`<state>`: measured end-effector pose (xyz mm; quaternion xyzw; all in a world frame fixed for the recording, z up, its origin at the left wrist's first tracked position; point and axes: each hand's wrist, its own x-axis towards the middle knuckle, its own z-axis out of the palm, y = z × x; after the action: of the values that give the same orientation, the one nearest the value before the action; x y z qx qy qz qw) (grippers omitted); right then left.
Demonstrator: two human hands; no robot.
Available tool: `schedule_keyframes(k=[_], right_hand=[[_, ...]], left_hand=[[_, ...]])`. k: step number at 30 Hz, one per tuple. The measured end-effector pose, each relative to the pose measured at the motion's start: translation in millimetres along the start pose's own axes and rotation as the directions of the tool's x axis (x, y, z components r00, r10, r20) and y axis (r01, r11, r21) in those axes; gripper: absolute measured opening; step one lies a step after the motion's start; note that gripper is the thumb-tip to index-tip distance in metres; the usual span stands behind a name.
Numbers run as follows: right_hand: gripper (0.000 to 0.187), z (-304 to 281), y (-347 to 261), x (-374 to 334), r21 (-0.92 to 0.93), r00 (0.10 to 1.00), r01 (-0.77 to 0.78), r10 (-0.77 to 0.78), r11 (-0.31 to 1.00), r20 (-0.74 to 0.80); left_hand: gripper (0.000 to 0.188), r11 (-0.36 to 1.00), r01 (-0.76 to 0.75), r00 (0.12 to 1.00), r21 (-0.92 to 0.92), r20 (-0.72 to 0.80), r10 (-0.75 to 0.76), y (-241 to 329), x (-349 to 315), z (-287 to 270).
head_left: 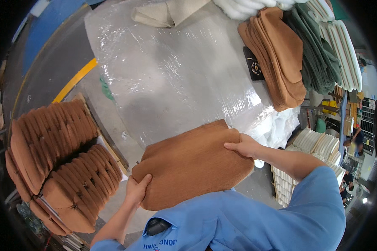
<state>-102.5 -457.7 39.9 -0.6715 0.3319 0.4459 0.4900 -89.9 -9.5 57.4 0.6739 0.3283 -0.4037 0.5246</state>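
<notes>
A wide brown fabric-covered cushion [192, 165] is held in front of my body, over the near edge of the table. On its left edge my left hand [137, 190] is closed, thumb on top. My right hand [242, 146] grips the opposite edge, its thumb also pressing on the upper face. The fingers under the cushion are hidden. Beyond it lies the table [167, 79], covered in shiny clear plastic film.
Brown cushions [54, 138] stand in stacked rows on a pallet at the left. Folded brown covers [276, 58], dark green covers [316, 50] and white foam pads [341, 54] sit at the far right. Beige cloth [167, 12] lies at the far edge. White pads [314, 144] are stacked right.
</notes>
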Motion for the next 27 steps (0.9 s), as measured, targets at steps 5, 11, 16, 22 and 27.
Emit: schedule_keyframes(k=[5,11,16,22,27], right_hand=[[0.060,-3.7,-10.8,21.8,-0.355,0.987,-0.041,-0.016,0.934,-0.157],[0.072,-6.1,-30.6,39.9,-0.470,0.976,-0.158,0.065,0.868,-0.208],[0.078,-1.6,-21.2,42.5,-0.455,0.954,-0.119,-0.026,0.882,-0.299],[0.081,-6.5,-9.6,37.9,-0.357,0.951,-0.020,-0.093,0.934,-0.296],[0.071,-12.5,25.2,25.7,-0.061,0.928,0.185,-0.195,0.981,-0.318]], left_hand=[[0.042,0.996,-0.031,0.996,-0.079,-0.081,0.025,-5.5,11.0,5.7],[0.044,0.998,0.009,1.000,0.057,-0.005,-0.008,6.1,31.9,-2.0],[0.051,0.992,0.122,0.992,0.037,-0.043,-0.120,-7.3,65.1,-11.0],[0.054,0.999,0.044,0.995,0.031,-0.094,-0.041,-6.4,75.4,-14.7],[0.056,0.949,0.011,0.997,-0.316,0.082,0.015,-15.7,21.8,-17.3]])
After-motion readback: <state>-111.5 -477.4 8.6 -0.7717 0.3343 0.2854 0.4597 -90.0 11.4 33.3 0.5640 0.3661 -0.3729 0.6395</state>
